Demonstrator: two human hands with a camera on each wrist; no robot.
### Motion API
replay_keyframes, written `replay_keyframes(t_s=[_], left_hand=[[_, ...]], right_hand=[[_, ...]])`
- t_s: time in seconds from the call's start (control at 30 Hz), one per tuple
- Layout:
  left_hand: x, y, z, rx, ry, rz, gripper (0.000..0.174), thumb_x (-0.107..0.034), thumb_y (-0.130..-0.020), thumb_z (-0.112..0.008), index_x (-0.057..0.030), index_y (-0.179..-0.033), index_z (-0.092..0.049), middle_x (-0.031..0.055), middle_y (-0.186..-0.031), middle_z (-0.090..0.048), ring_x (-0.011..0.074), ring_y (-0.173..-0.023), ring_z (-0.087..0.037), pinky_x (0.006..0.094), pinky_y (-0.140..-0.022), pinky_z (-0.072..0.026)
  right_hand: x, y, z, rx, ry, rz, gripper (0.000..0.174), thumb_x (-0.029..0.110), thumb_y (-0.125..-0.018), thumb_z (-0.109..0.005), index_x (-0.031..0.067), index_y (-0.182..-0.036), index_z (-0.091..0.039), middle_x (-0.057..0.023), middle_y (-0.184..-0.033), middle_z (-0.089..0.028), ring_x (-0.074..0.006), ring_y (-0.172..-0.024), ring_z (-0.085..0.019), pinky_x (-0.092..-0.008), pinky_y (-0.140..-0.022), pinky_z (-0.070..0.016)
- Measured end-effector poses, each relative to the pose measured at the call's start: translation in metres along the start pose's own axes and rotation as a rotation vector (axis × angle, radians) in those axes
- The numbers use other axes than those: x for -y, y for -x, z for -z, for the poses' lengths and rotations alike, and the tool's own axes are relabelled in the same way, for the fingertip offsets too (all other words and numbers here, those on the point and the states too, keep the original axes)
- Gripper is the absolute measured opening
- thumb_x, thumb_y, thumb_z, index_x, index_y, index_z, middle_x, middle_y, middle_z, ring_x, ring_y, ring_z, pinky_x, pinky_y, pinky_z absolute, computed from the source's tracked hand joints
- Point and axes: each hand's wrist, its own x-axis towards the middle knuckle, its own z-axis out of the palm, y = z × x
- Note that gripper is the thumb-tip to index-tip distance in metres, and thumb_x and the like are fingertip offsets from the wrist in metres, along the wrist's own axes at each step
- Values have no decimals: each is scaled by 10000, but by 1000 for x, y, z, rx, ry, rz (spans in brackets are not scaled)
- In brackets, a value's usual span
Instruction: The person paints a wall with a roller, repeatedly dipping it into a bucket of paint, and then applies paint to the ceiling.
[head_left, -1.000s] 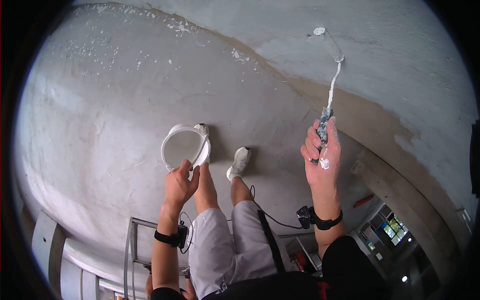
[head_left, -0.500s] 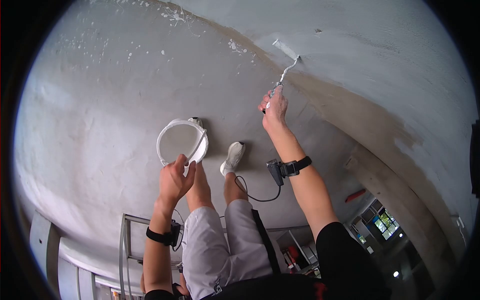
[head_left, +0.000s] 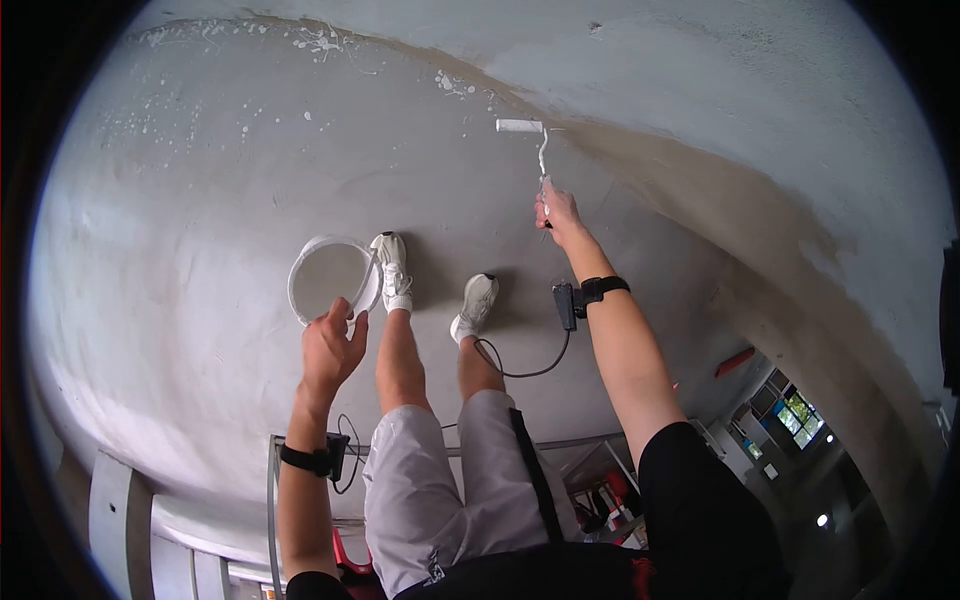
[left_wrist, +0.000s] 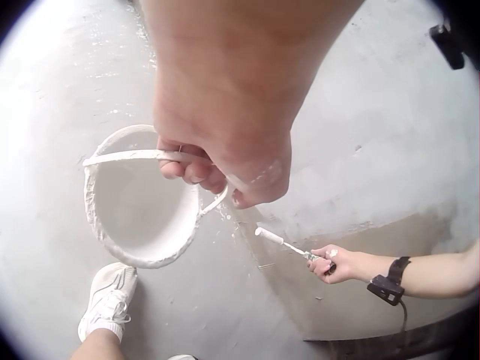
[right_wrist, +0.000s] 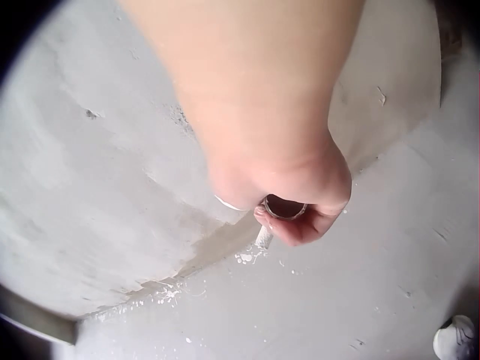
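My left hand (head_left: 333, 347) grips the handle of a white bucket (head_left: 296, 290), which hangs over the floor; in the left wrist view the fingers (left_wrist: 196, 172) curl round the white handle (left_wrist: 127, 156). With my right hand (head_left: 560, 212) I hold a paint roller (head_left: 519, 126) by its grip, arm stretched forward. The roller's white sleeve lies crosswise near the line where floor and wall meet; whether it touches a surface I cannot tell. In the right wrist view the hand (right_wrist: 289, 195) closes round the grip's end (right_wrist: 286, 207), hiding most of the roller.
White paint spatters (head_left: 320, 40) mark the grey floor (head_left: 200, 230). A grey wall (head_left: 800, 110) with a brown unpainted band (head_left: 700, 180) rises at the right. My shoes (head_left: 478, 300) stand beside the bucket. Cables hang from both wrist cameras; a metal frame (head_left: 272, 500) stands at lower left.
My right hand has swung left with the roller, whose sleeve has come off the upper wall area and turned level. The left hand and bucket have shifted slightly left in view.
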Motion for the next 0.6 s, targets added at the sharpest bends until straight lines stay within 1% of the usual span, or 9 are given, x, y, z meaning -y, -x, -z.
replay_keyframes(t_s=[0.07,0.13,0.2,0.27,0.33,0.37,0.43,0.53,0.6], left_hand=[[-5,-3,-4,8,-22,-24,228,-132,-862,-668,-19,-788,-484,146,-593,-544,342,-533,-573,412,-504,-434],[-14,-6,-8,1,-19,-23,206,-139,-885,-631,-21,-810,-481,177,-614,-591,405,-592,-604,460,-528,-459],[-27,-9,-15,-10,-18,-28,186,-133,-897,-613,-10,-825,-493,186,-609,-588,416,-598,-601,465,-534,-460],[-42,-8,-23,-18,-23,-22,170,-128,-908,-595,0,-840,-505,194,-604,-585,426,-604,-599,470,-540,-462],[-60,-10,-32,-16,99,11,180,-144,-925,-570,33,-906,-541,217,-620,-599,444,-619,-600,487,-565,-462],[-69,-11,-36,19,79,77,231,-177,-942,-545,50,-982,-564,224,-640,-612,421,-597,-608,468,-582,-459],[-90,-10,-46,40,79,115,249,-191,-945,-538,50,-998,-568,216,-633,-610,392,-584,-607,452,-584,-455],[-114,-8,-66,49,120,168,285,-222,-949,-527,49,-1021,-579,188,-614,-599,303,-570,-597,398,-584,-445],[-123,-8,-80,60,118,157,286,-222,-944,-531,48,-1023,-584,176,-616,-602,296,-586,-604,404,-602,-451]], right_hand=[[-16,38,18,52,215,7,459,451,-969,-491,-2,-894,-510,-39,-595,-468,-121,-446,-472,-294,-401,-387],[-35,82,33,44,420,-2,438,411,-975,-512,-25,-938,-521,-84,-604,-507,-209,-499,-556,-363,-456,-456],[-114,91,68,40,812,547,386,359,-972,-541,-27,-969,-543,-144,-663,-576,-331,-621,-617,-445,-577,-508],[-125,158,81,3,1064,809,338,325,-977,-538,-12,-977,-552,-212,-769,-623,-438,-780,-617,-512,-679,-496],[-146,199,93,11,847,612,340,331,-988,-517,-6,-952,-546,-247,-774,-626,-452,-785,-621,-517,-657,-482],[-145,220,95,15,816,608,340,331,-988,-517,-6,-952,-546,-247,-774,-626,-452,-785,-621,-517,-657,-482],[-136,260,104,53,659,309,346,338,-994,-503,1,-926,-542,-264,-743,-617,-473,-789,-616,-532,-652,-472],[-150,285,113,14,651,342,353,342,-990,-512,4,-892,-548,-251,-714,-624,-468,-753,-624,-536,-635,-478],[-163,290,111,24,594,328,352,341,-992,-511,5,-896,-553,-250,-717,-626,-463,-756,-626,-532,-628,-481]])
